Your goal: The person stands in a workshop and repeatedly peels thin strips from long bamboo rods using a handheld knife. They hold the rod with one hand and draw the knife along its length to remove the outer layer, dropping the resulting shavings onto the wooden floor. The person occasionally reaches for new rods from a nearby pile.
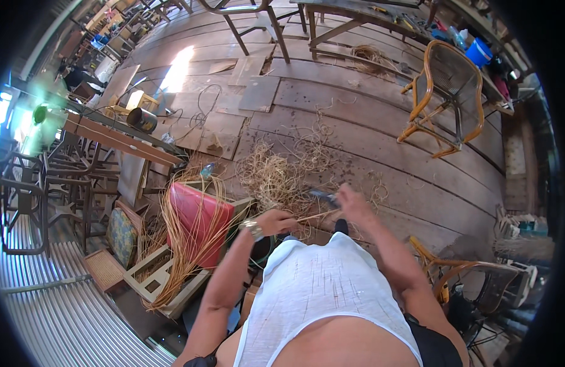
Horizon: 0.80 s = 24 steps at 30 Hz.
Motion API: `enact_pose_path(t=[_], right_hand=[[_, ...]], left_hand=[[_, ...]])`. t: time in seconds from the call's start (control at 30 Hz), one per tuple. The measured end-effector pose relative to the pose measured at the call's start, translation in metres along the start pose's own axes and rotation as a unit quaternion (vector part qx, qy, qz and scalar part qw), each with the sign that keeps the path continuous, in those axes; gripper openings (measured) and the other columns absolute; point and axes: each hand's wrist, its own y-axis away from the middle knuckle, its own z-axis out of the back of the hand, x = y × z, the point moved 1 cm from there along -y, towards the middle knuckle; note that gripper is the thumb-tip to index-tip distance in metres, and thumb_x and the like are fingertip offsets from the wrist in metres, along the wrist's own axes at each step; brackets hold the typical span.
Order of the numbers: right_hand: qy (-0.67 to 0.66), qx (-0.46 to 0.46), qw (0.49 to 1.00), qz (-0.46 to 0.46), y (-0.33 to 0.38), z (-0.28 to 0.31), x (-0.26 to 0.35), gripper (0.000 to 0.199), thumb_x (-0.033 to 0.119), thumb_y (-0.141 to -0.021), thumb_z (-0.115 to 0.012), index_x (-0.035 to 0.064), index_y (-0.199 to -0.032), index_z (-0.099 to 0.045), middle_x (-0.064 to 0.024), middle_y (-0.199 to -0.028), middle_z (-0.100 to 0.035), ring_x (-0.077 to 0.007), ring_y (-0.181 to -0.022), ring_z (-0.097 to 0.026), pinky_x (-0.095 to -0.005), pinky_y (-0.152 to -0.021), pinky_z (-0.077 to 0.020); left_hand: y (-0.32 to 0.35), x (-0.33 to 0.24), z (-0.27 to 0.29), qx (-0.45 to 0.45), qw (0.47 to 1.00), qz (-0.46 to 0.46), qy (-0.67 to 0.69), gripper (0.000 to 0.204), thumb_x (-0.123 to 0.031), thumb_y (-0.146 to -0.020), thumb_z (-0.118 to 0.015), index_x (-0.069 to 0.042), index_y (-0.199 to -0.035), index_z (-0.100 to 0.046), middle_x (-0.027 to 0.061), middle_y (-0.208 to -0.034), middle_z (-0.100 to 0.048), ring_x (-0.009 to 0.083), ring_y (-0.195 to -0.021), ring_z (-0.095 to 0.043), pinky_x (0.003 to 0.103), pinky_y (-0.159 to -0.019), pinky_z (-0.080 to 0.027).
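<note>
My left hand (276,221), with a watch on its wrist, is closed on a thin tan rattan strip (316,216) in front of my body. That strip runs across toward my right hand (354,204), which is closed around a dark, blade-like tool (322,196). The tool is blurred and points left, so its exact kind cannot be made out. Just beyond both hands, a tangled heap of rattan shavings (276,177) lies on the plank floor. Left of my left hand, long rattan strands (181,244) drape over a red seat (200,217).
Dark chair frames (68,159) are stacked at the left, beside corrugated metal sheeting (56,300). A rattan-framed armchair (444,98) stands at the far right, near a workbench (368,18) and a blue bucket (478,53). Another chair (472,269) is close by my right arm.
</note>
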Motion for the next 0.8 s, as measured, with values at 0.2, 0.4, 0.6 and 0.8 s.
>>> enact_pose_path(t=[0.2, 0.4, 0.6, 0.8], right_hand=[[0.19, -0.092, 0.961, -0.177, 0.001, 0.173, -0.204, 0.02, 0.021, -0.091, -0.047, 0.0027, -0.096, -0.052, -0.0236, -0.093, -0.06, -0.0405, -0.089, -0.059, -0.049, -0.074, -0.0443], [0.109, -0.159, 0.921, -0.338, 0.042, 0.295, -0.247, 0.025, 0.025, -0.094, -0.047, 0.0021, -0.103, -0.054, -0.0155, -0.074, -0.06, -0.0259, -0.056, -0.06, -0.0383, -0.049, -0.0469], [0.08, -0.191, 0.948, -0.243, -0.016, 0.242, -0.251, 0.023, 0.028, -0.096, -0.046, 0.0059, -0.101, -0.05, -0.01, -0.067, -0.054, -0.0199, -0.049, -0.054, -0.0342, -0.042, -0.0419], [-0.252, -0.056, 0.94, -0.225, -0.049, 0.101, -0.045, 0.017, 0.028, -0.099, -0.044, 0.0119, -0.093, -0.046, -0.0058, -0.07, -0.055, -0.0101, -0.044, -0.048, -0.0244, -0.034, -0.0335]], left_hand=[[0.203, 0.101, 0.092, -0.106, 0.955, 0.248, -0.125, 0.038, -0.039, -0.09, -0.06, -0.004, -0.101, -0.068, 0.0086, -0.086, -0.067, 0.0161, -0.08, -0.059, 0.033, -0.076, -0.049], [0.359, 0.13, 0.127, -0.205, 0.806, 0.466, -0.302, 0.034, -0.04, -0.087, -0.06, -0.008, -0.088, -0.071, 0.0109, -0.077, -0.067, 0.0219, -0.068, -0.063, 0.037, -0.065, -0.048], [0.207, 0.114, 0.091, -0.142, 0.914, 0.337, -0.178, 0.062, -0.058, -0.089, -0.049, -0.001, -0.107, -0.065, 0.0178, -0.103, -0.067, 0.0289, -0.1, -0.063, 0.04, -0.088, -0.047], [-0.022, -0.006, -0.016, -0.09, 0.995, -0.027, 0.04, 0.053, -0.047, -0.088, -0.06, -0.001, -0.115, -0.062, 0.0162, -0.109, -0.065, 0.0292, -0.101, -0.061, 0.039, -0.089, -0.047]])
